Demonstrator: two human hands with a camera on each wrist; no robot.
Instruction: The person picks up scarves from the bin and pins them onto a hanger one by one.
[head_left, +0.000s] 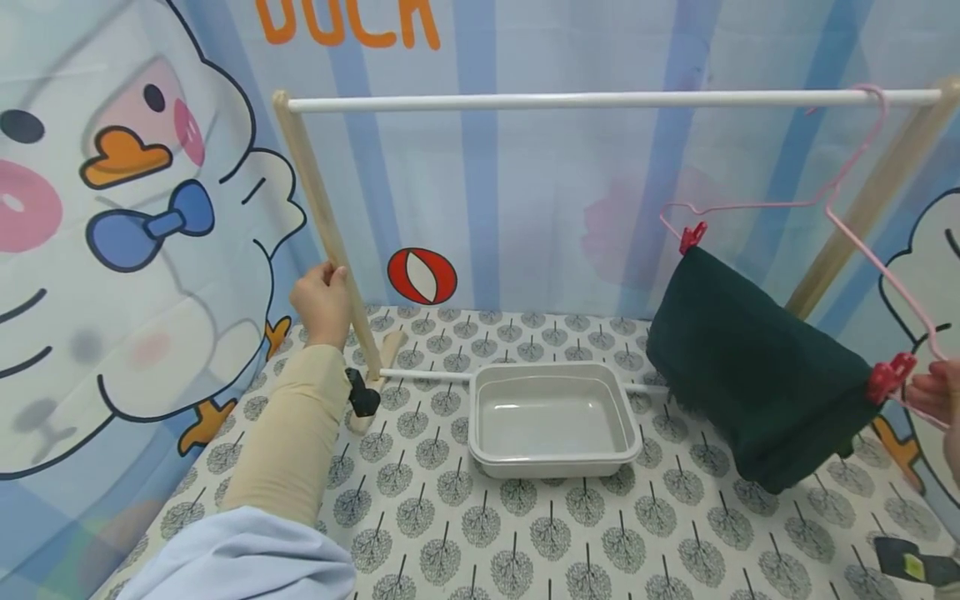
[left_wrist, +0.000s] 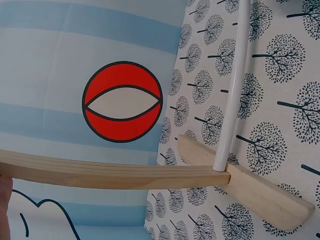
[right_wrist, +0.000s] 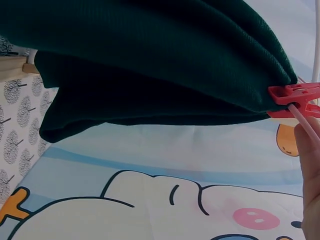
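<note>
On the left, my left hand (head_left: 324, 302) grips the upright wooden post (head_left: 318, 187) of a drying rack, fingers bent at its edge. At the right edge of the head view, my right hand (head_left: 937, 396) holds the lower corner of a pink hanger (head_left: 885, 271). The hanger's hook lies over the rack's white rod (head_left: 525, 102) near its right end. A folded dark green cloth (head_left: 757, 367) hangs tilted from the hanger, with a red clip (head_left: 693, 237) at its far end and another red clip (right_wrist: 295, 97) close to my right fingers.
A light grey plastic basin (head_left: 555, 460) stands on the tree-patterned tablecloth (head_left: 480, 533), in front of the rack's low white bar (head_left: 427, 376). A wooden foot (left_wrist: 270, 197) supports the left post. Behind hangs a blue striped curtain (head_left: 540, 208) with cartoon ducks.
</note>
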